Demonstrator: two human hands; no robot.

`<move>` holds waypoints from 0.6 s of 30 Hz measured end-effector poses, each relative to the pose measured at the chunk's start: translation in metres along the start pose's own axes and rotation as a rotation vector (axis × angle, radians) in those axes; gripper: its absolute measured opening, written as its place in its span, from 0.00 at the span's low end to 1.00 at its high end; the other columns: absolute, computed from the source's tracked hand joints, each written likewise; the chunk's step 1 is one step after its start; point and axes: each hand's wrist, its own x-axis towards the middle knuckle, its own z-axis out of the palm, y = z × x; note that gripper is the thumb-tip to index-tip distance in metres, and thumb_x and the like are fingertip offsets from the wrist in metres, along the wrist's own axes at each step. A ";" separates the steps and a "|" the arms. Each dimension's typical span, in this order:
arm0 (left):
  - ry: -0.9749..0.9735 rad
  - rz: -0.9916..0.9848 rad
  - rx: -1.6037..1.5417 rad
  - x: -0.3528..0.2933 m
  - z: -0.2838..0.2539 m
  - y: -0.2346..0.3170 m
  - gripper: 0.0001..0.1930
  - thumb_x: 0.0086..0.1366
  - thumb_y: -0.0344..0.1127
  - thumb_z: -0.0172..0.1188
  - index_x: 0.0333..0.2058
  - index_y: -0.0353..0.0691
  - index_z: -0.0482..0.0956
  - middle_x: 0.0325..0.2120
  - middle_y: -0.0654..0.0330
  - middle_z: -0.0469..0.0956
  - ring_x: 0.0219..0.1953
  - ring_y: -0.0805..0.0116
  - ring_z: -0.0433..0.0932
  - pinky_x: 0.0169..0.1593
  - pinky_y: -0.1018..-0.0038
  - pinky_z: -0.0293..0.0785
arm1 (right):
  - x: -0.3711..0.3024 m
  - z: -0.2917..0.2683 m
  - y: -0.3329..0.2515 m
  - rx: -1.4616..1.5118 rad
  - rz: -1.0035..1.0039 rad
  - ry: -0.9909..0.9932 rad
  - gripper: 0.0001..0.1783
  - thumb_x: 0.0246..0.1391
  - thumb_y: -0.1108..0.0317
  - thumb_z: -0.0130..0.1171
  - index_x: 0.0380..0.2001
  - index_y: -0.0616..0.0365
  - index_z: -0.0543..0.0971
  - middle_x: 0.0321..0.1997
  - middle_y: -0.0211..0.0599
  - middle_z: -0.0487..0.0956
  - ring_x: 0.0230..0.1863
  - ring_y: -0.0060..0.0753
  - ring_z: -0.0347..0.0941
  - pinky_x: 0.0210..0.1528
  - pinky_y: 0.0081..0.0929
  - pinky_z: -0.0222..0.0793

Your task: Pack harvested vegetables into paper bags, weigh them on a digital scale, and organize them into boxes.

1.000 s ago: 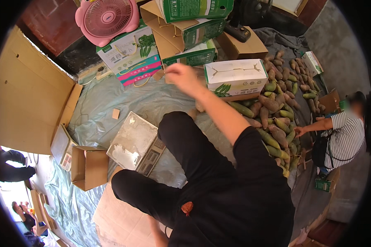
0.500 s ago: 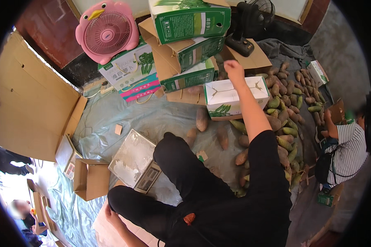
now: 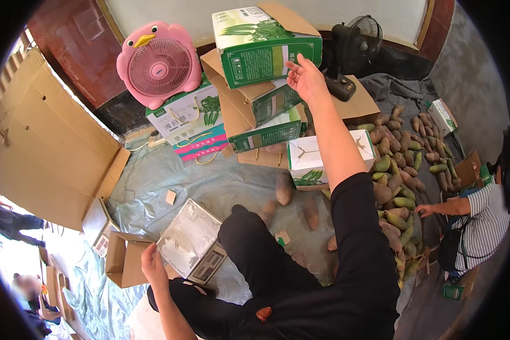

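Note:
My right hand (image 3: 309, 79) is stretched forward, fingers apart, in front of the green side of the top carton (image 3: 272, 59); whether it touches the cardboard I cannot tell. That carton lies on a leaning stack of green-and-white cartons (image 3: 266, 133). Under my right forearm stands a closed white carton (image 3: 331, 152) with string handles. My left hand (image 3: 153, 265) is raised with loose fingers and holds nothing. It is between an open brown box (image 3: 124, 263) and a flat-topped weighing scale (image 3: 190, 235).
Long reddish and green radishes (image 3: 399, 187) are heaped on the right. A pink fan (image 3: 160, 69) and a black fan (image 3: 345, 56) stand at the back. On the right, a person in a striped shirt (image 3: 487, 212) reaches toward the heap. Plastic sheeting (image 3: 153, 175) covers the floor.
My right hand has moved forward and left from above the white carton to the stack, its fingers opening. My left hand has risen from my knee. The other person's arm now stretches out.

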 end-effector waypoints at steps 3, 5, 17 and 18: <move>-0.011 0.028 0.090 -0.008 0.006 0.006 0.12 0.57 0.22 0.53 0.41 0.34 0.77 0.37 0.55 0.77 0.42 0.61 0.76 0.48 0.70 0.69 | 0.020 -0.003 -0.006 0.140 0.118 -0.043 0.11 0.55 0.59 0.59 0.29 0.54 0.72 0.29 0.30 0.75 0.27 0.25 0.69 0.31 0.27 0.69; -0.031 0.097 0.212 -0.010 0.005 0.011 0.13 0.55 0.21 0.54 0.41 0.34 0.77 0.37 0.53 0.77 0.42 0.58 0.76 0.48 0.69 0.70 | 0.025 0.003 -0.011 0.270 0.131 0.054 0.12 0.54 0.61 0.61 0.24 0.54 0.72 0.24 0.28 0.72 0.27 0.26 0.67 0.32 0.28 0.69; -0.052 0.124 0.271 -0.013 -0.005 0.022 0.13 0.55 0.24 0.55 0.41 0.35 0.76 0.38 0.51 0.75 0.43 0.51 0.73 0.48 0.65 0.69 | -0.064 0.083 -0.019 0.230 -0.141 -0.041 0.12 0.47 0.74 0.64 0.21 0.49 0.69 0.20 0.21 0.68 0.24 0.20 0.65 0.33 0.25 0.65; -0.042 0.116 0.267 -0.013 -0.006 0.024 0.13 0.55 0.24 0.55 0.41 0.35 0.76 0.38 0.51 0.75 0.43 0.51 0.73 0.48 0.65 0.69 | -0.074 0.083 -0.024 0.219 -0.179 -0.098 0.12 0.48 0.74 0.63 0.21 0.49 0.69 0.20 0.21 0.68 0.24 0.20 0.65 0.34 0.24 0.65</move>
